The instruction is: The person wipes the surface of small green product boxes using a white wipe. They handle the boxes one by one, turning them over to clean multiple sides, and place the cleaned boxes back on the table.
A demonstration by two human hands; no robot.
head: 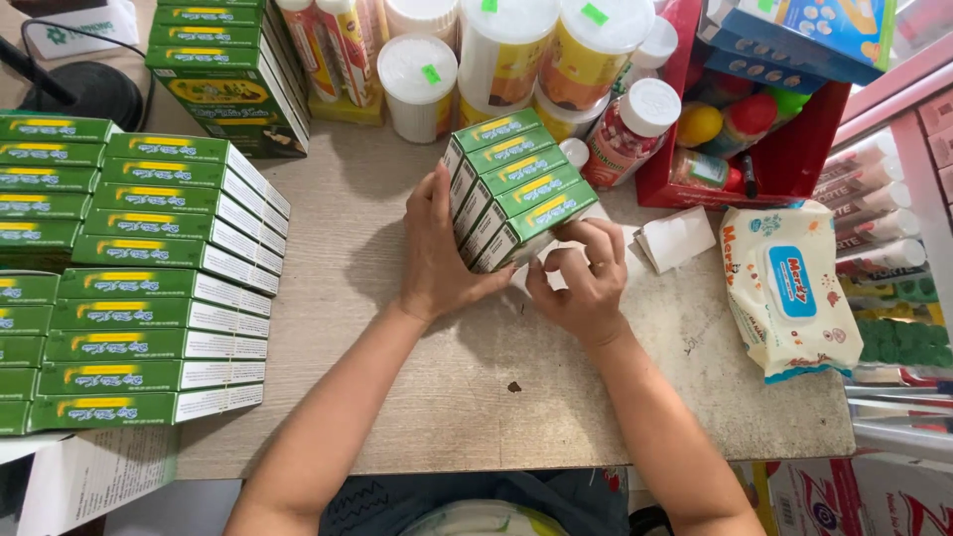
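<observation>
A stack of five green cartons [514, 189], slim boxes with yellow labels and white ends, is held tilted on the pale tabletop [397, 298], just in front of the white-lidded jars. The left hand [437, 253] is pressed flat against the stack's near-left side, fingers extended upward along the white carton ends, so the stack is gripped rather than released. The right hand [581, 283] is curled at the stack's lower right corner, its fingertips [586, 238] touching the underside of the bottom carton; whether something small is pinched between them cannot be told.

To the left of the stack, well apart from it, rows of identical green cartons [159, 288] are laid out in overlapping tiers on the tabletop. Behind the stack, a cluster of white-lidded jars [496, 50] with yellow and orange labels is seen, and a small bottle with a white cap [627, 129] stands just beside the stack's far-right corner. To the right of the stack, a folded white paper slip [675, 238] lies on the tabletop, then a soft pack of wet wipes [784, 293] near the edge. A red tray of small coloured bottles [794, 149] is placed behind the wipes.
</observation>
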